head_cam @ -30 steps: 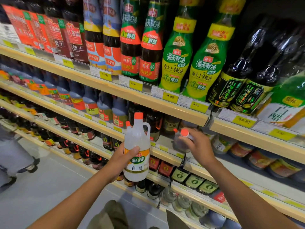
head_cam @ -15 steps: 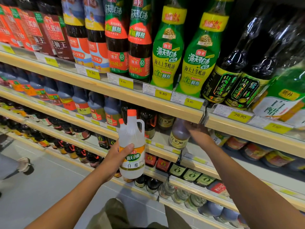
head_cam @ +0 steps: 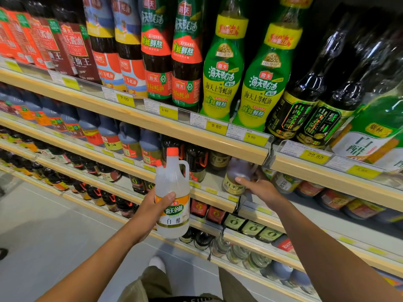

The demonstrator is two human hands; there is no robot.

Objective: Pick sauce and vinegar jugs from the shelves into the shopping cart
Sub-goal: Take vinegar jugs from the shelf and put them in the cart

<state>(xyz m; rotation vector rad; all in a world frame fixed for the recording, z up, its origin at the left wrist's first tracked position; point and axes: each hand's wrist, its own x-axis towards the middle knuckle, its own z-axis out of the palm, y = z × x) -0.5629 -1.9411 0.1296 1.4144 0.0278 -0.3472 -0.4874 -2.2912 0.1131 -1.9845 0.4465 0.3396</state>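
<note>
Right hand (head_cam: pixel 260 187) moved in under shelf (head_cam: pixel 152 126) — fingers now round brown bottle (head_cam: pixel 234 171). Left hand (head_cam: pixel 152 207) still grips white jug (head_cam: pixel 172 182). Nothing carted yet — cart unseen.

This is a supermarket aisle for sauces and vinegar. A long light-wood shelf edge (head_cam: pixel 152 125) carries clear strips with yellow price tags (head_cam: pixel 216 126) printed 7.00, 9.90, 9.80 and 29.80. Above that edge stand repeated identical goods side by side: green-labelled oyster sauce bottles (head_cam: pixel 222 83) and, further right along it, dark vinegar bottles (head_cam: pixel 292 114). Below the edge run more tagged shelves of the same make, packed with rows of dark jugs (head_cam: pixel 128 140), and lowest, toward the left, lies a grey floor (head_cam: pixel 43 225)
</note>
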